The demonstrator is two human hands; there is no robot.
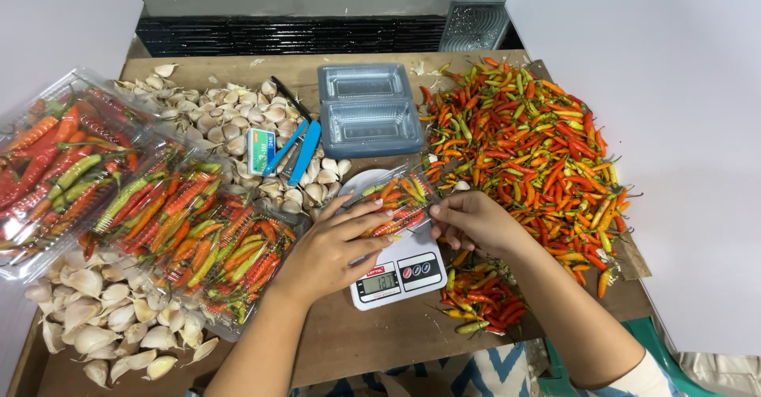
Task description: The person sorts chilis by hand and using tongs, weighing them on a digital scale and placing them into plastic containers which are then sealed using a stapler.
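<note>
A clear plastic clamshell box of small red, orange and green chillies (400, 199) rests on a white digital kitchen scale (394, 273). My left hand (333, 246) lies over the box's near left side, fingers pressing on its lid. My right hand (473, 220) pinches the box's right edge. A big loose heap of chillies (527, 139) lies just beyond my right hand, and a smaller bunch (479, 294) sits below it beside the scale.
Filled clear chilli boxes (190, 230) are stacked at left. Garlic cloves lie at the front left (111, 326) and at the back (230, 116). Empty clear trays (369, 112), a blue stapler (301, 151) and a small staple box (261, 150) sit mid-table. The wooden table (380, 334) ends near me.
</note>
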